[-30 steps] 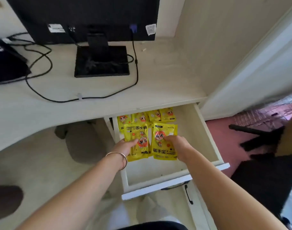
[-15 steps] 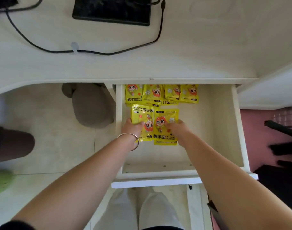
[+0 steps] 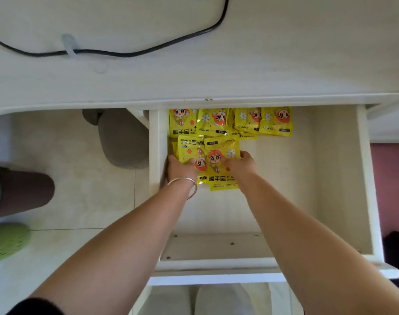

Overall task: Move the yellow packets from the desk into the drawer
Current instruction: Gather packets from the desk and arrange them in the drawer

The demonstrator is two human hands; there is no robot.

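Head view: the drawer (image 3: 366,178) stands open beneath the front edge of the surface (image 3: 239,71). The back packets (image 3: 230,121) lie in a row against its rear, left of centre. The front packets (image 3: 221,153) overlap just before them, close to the left wall. The left hand (image 3: 179,168) curls over their left side and the right hand (image 3: 241,164) grips their right edge. Open drawer floor shows to the right and front. A cable (image 3: 148,51) crosses the surface.

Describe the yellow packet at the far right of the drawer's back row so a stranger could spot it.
Find the open white drawer under the desk. A row of yellow packets lies along its back. The target packet is its right-hand end, the only one in the row with bare drawer floor beside it.
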